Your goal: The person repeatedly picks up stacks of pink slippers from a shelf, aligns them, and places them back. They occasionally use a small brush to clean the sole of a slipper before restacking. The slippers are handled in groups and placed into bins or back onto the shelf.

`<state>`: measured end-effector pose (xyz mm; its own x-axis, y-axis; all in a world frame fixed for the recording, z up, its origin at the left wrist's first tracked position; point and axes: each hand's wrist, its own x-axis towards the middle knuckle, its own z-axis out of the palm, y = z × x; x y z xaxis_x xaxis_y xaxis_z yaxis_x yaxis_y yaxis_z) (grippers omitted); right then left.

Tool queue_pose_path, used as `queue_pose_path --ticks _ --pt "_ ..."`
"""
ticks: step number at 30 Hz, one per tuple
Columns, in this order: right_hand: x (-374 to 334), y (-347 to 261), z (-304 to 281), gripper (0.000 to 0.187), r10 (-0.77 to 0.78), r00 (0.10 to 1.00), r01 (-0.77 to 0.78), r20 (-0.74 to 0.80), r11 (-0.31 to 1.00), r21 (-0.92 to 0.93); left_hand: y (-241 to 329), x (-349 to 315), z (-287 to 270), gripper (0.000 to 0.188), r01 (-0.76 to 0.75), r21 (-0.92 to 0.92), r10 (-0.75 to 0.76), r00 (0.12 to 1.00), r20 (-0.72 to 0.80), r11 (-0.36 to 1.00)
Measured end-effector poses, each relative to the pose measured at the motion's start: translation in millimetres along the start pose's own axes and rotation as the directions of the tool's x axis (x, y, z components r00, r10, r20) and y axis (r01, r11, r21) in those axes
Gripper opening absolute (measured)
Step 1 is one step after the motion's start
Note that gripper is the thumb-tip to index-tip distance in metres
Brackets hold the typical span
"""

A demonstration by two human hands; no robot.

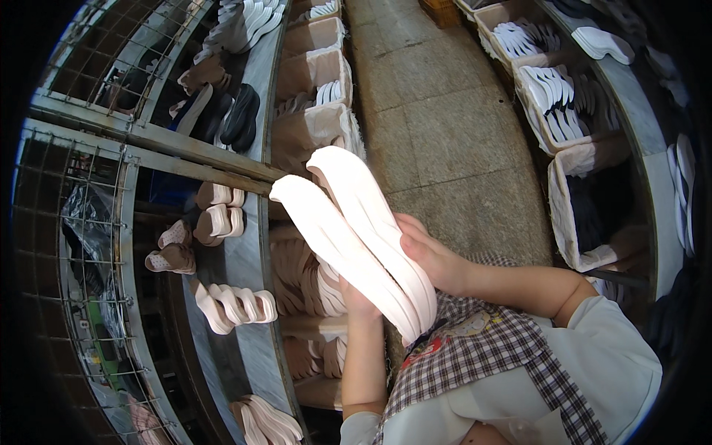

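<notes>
A pair of pale cream shoe soles (348, 245) is held up in front of my chest, the two lying side by side and slanting from upper left to lower right. My left hand (359, 300) grips the near-left edge, its fingers mostly hidden behind the soles. On the other side, my right hand (430, 254) is closed round the right edge, with its thumb against the side. Left of my hands, a row of cream soles (236, 305) stands on a grey shelf (248, 256). Below that shelf, stacked soles (297, 274) fill a compartment beside my left forearm.
Cloth-lined bins (315, 70) run along the left of a stone-tiled aisle (437, 96). More lined bins (552, 111) with white soles stand at the right, beside a shelf edge. A wire-mesh frame (81, 133) borders the far left. Dark soles (241, 119) and brown-pink shoes (172, 248) sit on the left shelves.
</notes>
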<state>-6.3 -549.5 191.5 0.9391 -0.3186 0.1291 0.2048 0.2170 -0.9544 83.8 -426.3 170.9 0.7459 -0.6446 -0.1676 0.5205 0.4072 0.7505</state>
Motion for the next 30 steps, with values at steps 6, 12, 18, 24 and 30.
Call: queue_pose_path --ticks 6,12,18,24,30 --pt "-6 -5 2 0.055 0.029 0.999 -0.028 0.017 0.999 -0.043 0 4 2 0.044 -0.043 0.076 0.046 0.998 -0.041 0.996" --pt "-7 -8 -1 0.059 -0.034 0.994 0.042 0.107 0.997 -0.071 1 17 -7 0.042 -0.127 0.157 0.144 0.984 -0.102 0.979" --pt "-9 -10 -2 0.062 -0.032 0.992 0.043 0.119 0.995 -0.089 8 9 -1 0.044 -0.066 0.044 0.063 0.996 0.068 0.997" --pt "-7 -11 -15 0.075 0.057 0.969 -0.071 0.242 0.996 0.049 18 8 -18 0.048 -0.114 0.207 0.091 0.989 0.119 0.972" --pt "-6 -5 -20 0.073 0.135 0.928 -0.224 0.346 0.947 0.232 23 18 -53 0.039 -0.053 0.159 0.041 0.996 0.079 0.986"
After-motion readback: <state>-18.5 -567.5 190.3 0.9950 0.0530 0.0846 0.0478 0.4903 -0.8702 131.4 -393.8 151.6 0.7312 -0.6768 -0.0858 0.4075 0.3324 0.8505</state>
